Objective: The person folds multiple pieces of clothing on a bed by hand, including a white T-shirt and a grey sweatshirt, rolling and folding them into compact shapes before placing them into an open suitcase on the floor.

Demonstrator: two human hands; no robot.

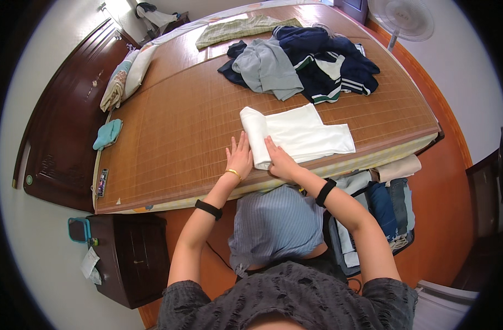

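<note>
A white garment (303, 130) lies near the front edge of the bed, its left end rolled into a thick upright band and its right part spread flat. My left hand (239, 159) rests flat along the roll's left side, fingers slightly apart and touching it. On the other side, my right hand (282, 163) presses its fingers where the roll meets the flat cloth. Neither hand appears to grasp the fabric. A yellow bracelet (234, 173) circles my left wrist, and black bands sit on both forearms.
Dark and grey clothes (268, 68) are heaped farther back, before a folded plaid cloth (243, 31). A turquoise cloth (107, 134) and a phone (102, 182) lie at the left. An open suitcase (346, 264) of clothes stands on the floor right; a nightstand (140, 255) stands left.
</note>
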